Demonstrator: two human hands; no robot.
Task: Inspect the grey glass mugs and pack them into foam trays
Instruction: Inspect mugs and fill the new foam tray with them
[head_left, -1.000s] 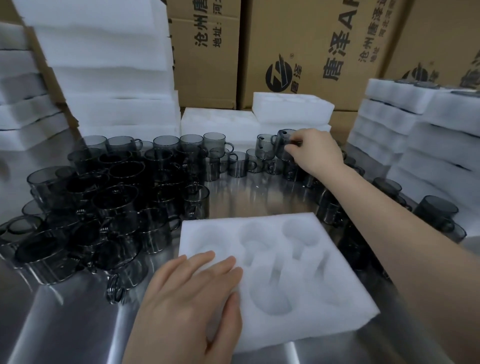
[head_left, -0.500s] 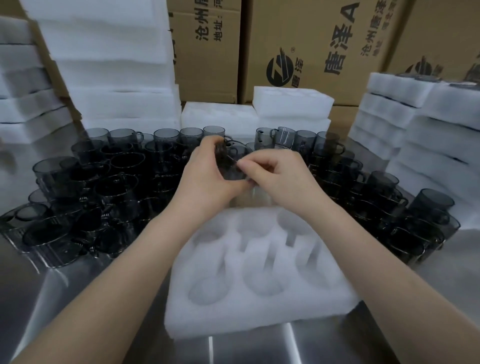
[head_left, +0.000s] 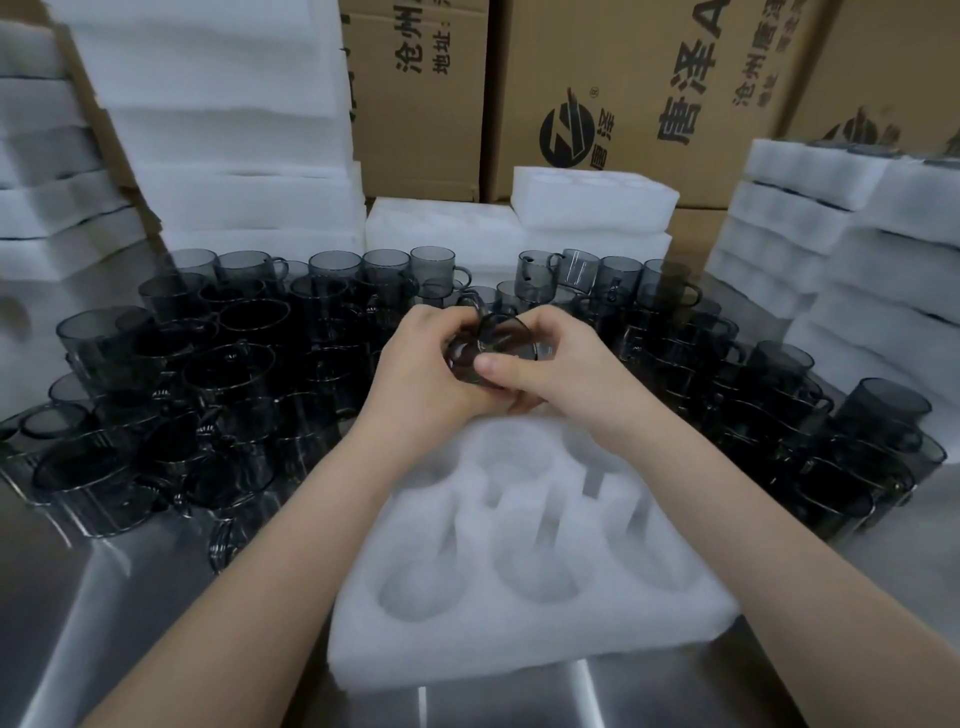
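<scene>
"Steel table (head_left: 78, 623) fills most of my feed, with brown cardboard boxes (head_left: 623, 78) walling the back and white foam stacks (head_left: 223, 130) piled at the left and right."

"And the tray?"

"One foam tray (head_left: 519, 639) lies flat on the steel, nearest the camera, its round pockets facing up. Grey glass mugs (head_left: 208, 374) crowd the table behind it and on both sides. Most stand upright, and a few near the left front lie tipped over."

"Where's the held mug (head_left: 488, 348)?"

"I see it lifted off the table, above the tray's far edge and tilted. The left hand (head_left: 415, 374) curls round its left side. The right hand (head_left: 550, 369) grips the other side, thumb laid across the glass. Both hands are closed tight on that one mug, touching each other beneath it."
</scene>
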